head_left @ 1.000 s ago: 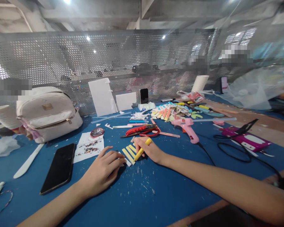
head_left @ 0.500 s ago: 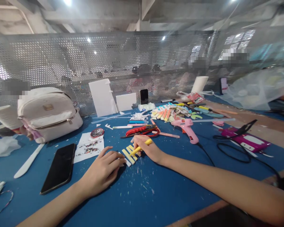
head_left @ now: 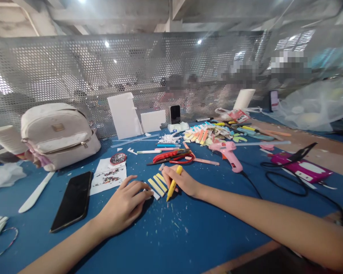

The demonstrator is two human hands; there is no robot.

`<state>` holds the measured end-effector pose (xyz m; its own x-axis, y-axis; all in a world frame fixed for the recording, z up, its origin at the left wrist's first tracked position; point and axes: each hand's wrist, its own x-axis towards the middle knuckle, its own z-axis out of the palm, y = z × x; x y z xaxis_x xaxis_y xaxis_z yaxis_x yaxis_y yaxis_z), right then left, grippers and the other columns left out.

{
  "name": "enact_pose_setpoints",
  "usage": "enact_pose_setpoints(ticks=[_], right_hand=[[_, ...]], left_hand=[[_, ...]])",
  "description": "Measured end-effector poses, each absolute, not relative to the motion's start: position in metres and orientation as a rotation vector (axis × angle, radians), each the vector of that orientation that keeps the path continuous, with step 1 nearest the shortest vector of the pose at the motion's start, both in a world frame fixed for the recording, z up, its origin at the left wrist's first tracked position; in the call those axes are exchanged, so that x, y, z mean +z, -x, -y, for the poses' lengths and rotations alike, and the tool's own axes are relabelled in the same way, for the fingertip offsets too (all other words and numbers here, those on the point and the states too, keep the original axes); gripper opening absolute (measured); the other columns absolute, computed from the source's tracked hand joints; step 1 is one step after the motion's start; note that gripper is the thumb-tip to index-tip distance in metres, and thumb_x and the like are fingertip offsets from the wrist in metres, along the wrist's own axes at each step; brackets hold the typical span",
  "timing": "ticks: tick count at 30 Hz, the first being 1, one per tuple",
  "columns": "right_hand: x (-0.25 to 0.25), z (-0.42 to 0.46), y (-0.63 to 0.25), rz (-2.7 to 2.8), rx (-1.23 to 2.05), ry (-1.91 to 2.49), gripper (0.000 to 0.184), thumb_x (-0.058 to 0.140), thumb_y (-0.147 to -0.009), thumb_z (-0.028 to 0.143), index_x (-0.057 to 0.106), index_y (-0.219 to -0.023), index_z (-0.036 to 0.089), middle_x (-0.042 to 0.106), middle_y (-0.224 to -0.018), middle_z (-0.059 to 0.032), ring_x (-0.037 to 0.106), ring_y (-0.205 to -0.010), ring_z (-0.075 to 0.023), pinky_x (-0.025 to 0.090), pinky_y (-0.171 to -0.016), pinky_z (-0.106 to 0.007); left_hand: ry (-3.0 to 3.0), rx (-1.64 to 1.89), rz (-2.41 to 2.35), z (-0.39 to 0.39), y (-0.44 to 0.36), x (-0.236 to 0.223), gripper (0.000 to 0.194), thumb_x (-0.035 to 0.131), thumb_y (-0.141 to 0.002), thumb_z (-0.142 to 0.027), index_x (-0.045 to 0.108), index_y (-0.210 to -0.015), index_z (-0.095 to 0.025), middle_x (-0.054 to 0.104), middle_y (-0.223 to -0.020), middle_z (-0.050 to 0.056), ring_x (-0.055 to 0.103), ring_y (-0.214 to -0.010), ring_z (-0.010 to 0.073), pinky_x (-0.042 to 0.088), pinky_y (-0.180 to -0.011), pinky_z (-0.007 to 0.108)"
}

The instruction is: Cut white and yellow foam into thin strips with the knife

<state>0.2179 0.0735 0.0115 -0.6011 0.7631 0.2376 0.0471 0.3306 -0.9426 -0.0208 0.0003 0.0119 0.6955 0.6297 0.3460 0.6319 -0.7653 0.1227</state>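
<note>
The right hand (head_left: 180,181) grips a yellow marker (head_left: 174,183), open blue tabletop (head_left: 165,236) before it; the left hand (head_left: 131,199) lies loosely open.

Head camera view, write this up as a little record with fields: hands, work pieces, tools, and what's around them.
left hand: rests on the blue table, fingertips at a white strip; left hand
right hand: grips a yellow marker, tip downward beside the strips; right hand
work pieces: yellow strips side by side between the hands
tools: red-handled tools beyond the strips; pink glue gun to their right
left side: black phone lying flat; pale backpack behind it
marker contact: cannot tell
</note>
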Motion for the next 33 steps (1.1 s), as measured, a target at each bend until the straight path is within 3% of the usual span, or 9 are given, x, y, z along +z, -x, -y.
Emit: enact_pose_setpoints(ticks=[11,20,33], right_hand=[[0.0178,-0.0721,-0.2163,1.96,1.238,0.692,0.048,0.055,-0.092,0.062,0.05,-0.073,0.018,0.049,-0.064,0.0039,0.046,-0.056,-0.0106,0.037,-0.055,-0.023],[0.0161,-0.0721,-0.2179,2.004,1.289,0.675,0.064,0.046,-0.091,0.072,0.056,-0.062,0.015,0.052,-0.06,0.0012,0.049,-0.046,-0.0091,0.036,-0.049,-0.023],[0.0141,-0.0716,-0.2185,1.963,1.329,0.695,0.067,0.045,-0.089,0.075,0.055,-0.059,0.016,0.051,-0.056,0.0013,0.045,-0.042,-0.0085,0.034,-0.043,-0.022]], left_hand=[[2.885,-0.617,1.071,0.0005,0.021,0.0103,0.041,0.036,-0.094,-0.003,0.055,-0.124,-0.024,0.06,-0.119,0.006,0.058,-0.109,0.0173,0.031,-0.114,0.05],[2.883,-0.604,1.047,-0.0014,0.0222,0.0108,0.04,0.036,-0.094,-0.004,0.055,-0.123,-0.024,0.06,-0.119,0.006,0.059,-0.11,0.0181,0.031,-0.114,0.052],[2.871,-0.66,1.053,-0.0014,0.0211,0.0097,0.04,0.036,-0.095,-0.004,0.057,-0.123,-0.025,0.063,-0.115,0.006,0.061,-0.107,0.0175,0.034,-0.113,0.05]])
